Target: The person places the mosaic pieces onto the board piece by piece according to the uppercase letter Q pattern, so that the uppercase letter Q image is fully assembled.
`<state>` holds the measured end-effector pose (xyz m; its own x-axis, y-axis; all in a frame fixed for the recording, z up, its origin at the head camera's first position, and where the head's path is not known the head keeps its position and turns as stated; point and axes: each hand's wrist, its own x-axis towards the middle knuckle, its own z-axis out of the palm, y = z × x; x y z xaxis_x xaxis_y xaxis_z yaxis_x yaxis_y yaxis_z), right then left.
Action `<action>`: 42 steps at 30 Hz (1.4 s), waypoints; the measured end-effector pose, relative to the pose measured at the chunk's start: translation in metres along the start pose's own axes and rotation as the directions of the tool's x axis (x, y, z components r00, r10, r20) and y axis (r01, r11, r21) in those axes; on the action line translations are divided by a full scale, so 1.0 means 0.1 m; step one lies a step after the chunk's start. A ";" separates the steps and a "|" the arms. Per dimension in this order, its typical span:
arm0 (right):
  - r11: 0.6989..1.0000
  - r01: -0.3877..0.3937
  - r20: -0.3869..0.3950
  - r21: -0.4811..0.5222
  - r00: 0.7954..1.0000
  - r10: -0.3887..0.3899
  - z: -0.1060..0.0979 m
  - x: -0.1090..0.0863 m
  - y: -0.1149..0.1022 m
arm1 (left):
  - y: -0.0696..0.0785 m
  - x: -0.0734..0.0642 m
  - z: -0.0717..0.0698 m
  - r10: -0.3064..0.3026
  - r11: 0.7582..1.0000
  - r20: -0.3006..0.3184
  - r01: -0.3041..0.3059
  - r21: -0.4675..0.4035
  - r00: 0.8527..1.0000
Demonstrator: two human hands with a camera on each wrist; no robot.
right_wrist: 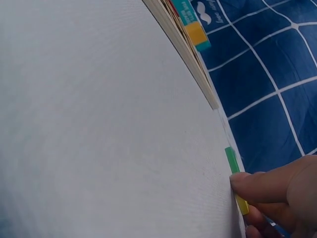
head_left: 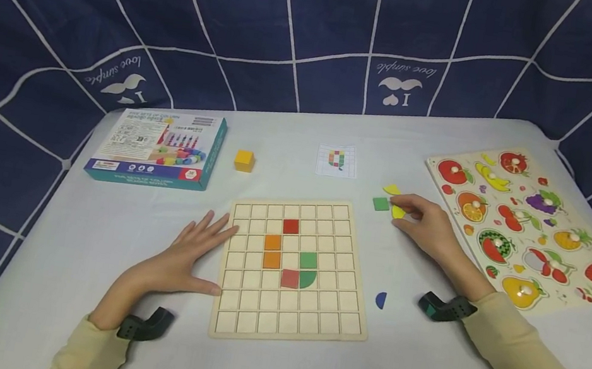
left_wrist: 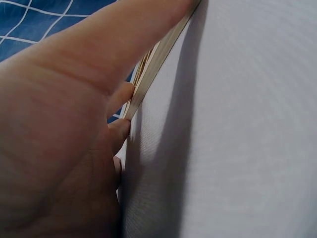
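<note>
The wooden board (head_left: 268, 322) lies on the white table (head_left: 406, 367) and looks part done — six coloured pieces (head_left: 272, 260) sit in its squares. A green square (head_left: 380, 204), a blue half-round (head_left: 381, 300) and a yellow piece (head_left: 392, 189) are left outside. The right hand (head_left: 429, 225) pinches another yellow piece (head_left: 398, 212) — the left hand (head_left: 175, 262), fingers spread, touches the board's edge

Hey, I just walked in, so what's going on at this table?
A person is working with a wooden grid board and coloured pieces. The left hand touches the board's left edge, while the right hand pinches a yellow piece off to its right. Six pieces sit on the board. A green square, another yellow piece and a blue half-circle lie outside it.
</note>
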<state>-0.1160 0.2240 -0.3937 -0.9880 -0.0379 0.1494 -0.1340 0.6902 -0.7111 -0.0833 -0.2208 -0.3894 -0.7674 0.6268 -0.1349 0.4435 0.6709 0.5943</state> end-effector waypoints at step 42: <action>0.932 0.206 -0.065 0.299 0.979 -0.196 0.21 0.15 -0.64 | 0.01 0.00 -0.01 -0.009 1.000 0.004 0.009 0.005 1.000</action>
<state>-0.1243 0.1642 -0.3601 -0.9357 -0.1254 0.3297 -0.3512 0.4194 -0.8371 -0.0832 -0.2203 -0.3877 -0.7699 0.6219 -0.1433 0.4386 0.6786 0.5892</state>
